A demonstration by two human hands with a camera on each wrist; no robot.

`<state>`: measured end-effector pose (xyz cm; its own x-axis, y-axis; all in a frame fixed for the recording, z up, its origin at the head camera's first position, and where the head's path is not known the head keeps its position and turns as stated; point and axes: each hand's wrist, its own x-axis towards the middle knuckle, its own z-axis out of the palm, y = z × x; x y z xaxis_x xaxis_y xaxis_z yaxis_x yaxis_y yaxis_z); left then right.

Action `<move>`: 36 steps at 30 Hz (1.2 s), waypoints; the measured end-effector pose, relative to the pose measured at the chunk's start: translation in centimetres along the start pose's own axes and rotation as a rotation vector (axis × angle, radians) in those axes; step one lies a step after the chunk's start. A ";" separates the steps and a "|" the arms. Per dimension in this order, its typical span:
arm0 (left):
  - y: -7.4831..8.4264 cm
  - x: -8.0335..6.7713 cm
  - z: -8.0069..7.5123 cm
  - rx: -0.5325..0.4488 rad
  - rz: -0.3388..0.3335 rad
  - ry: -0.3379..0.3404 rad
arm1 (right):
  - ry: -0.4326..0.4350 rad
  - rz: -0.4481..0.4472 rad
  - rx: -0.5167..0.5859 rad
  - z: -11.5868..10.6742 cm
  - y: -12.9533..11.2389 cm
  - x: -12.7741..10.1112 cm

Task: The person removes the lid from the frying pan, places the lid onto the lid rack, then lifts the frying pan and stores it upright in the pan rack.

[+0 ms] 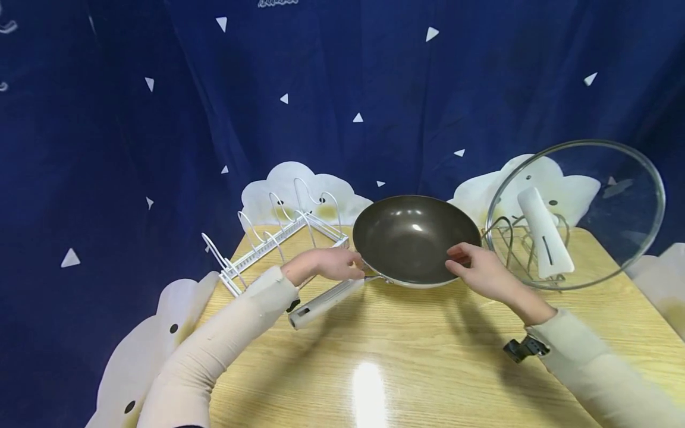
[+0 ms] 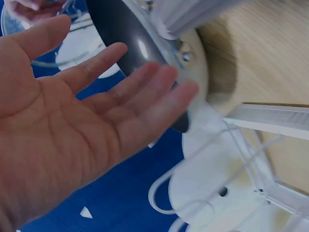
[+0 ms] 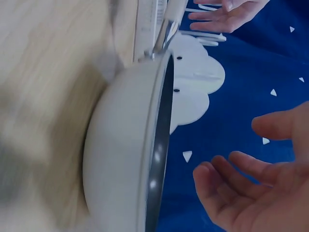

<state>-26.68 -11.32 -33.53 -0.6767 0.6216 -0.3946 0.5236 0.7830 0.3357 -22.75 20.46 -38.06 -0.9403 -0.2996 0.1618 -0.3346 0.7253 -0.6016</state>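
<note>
A pan [image 1: 409, 235] with a dark inside and a pale outside sits on the wooden table [image 1: 428, 362], its white handle [image 1: 321, 303] pointing toward the near left. My left hand [image 1: 332, 264] is beside the pan's left rim, just above where the handle joins. In the left wrist view that hand [image 2: 72, 121] is flat with straight fingers next to the pan [image 2: 120, 34] and grips nothing. My right hand [image 1: 478, 270] is at the pan's right rim. In the right wrist view this hand [image 3: 251, 193] is loosely spread, a gap away from the pan [image 3: 125, 154].
A white wire rack [image 1: 267, 244] stands at the table's back left, close to my left hand. A glass lid [image 1: 588, 196] with a white handle leans upright in a wire stand [image 1: 508, 238] at the back right. A blue curtain hangs behind.
</note>
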 end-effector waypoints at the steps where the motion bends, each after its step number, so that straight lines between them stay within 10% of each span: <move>1: -0.5 -0.3 0.2 -0.023 -0.012 -0.003 | -0.011 0.002 0.016 0.3 -0.2 0.0; 15: -6.0 -2.5 3.2 -0.524 -0.135 -0.122 | -0.126 0.061 0.289 4.6 -2.3 0.1; 26: -8.6 -3.2 5.7 -0.565 -0.037 -0.164 | -0.258 0.111 0.521 7.7 -3.3 0.8; 36: -9.7 -3.1 7.5 -0.864 0.059 -0.236 | -0.397 0.187 0.764 10.5 -4.6 1.6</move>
<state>-25.79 -20.73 -41.96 -0.4870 0.7233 -0.4895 -0.0819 0.5202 0.8501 -22.02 10.11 -43.27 -0.8367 -0.5135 -0.1903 0.0903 0.2133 -0.9728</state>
